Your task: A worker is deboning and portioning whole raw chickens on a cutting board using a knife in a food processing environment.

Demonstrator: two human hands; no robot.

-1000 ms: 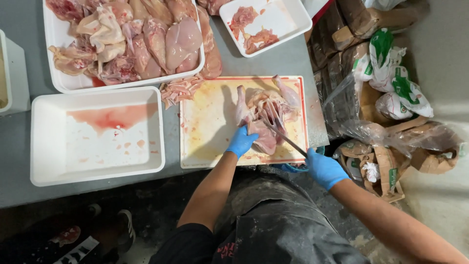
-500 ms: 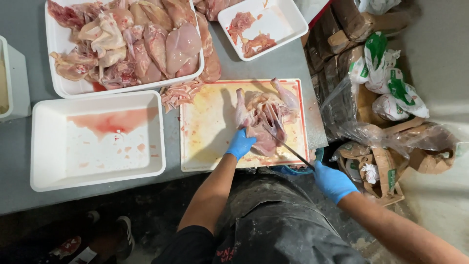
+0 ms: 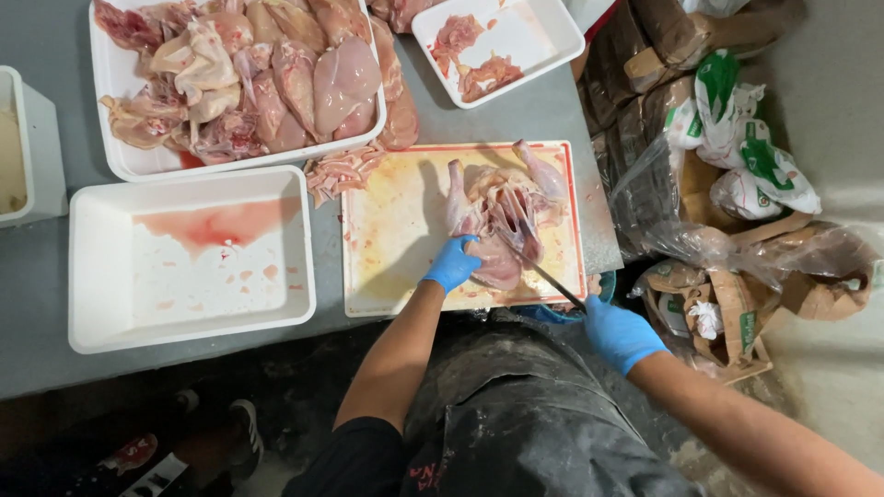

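Our left hand (image 3: 452,265): arm reaching forward, fingers pressed on the chicken carcass (image 3: 502,216).
Our right hand (image 3: 619,331): drawn back, fingers gripping the knife (image 3: 555,284).

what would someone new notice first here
A split raw chicken carcass lies open on the stained cutting board, with the blue-gloved left hand pressing on it and the right hand holding a knife to it. Upper left, a white tray is heaped with raw chicken pieces.
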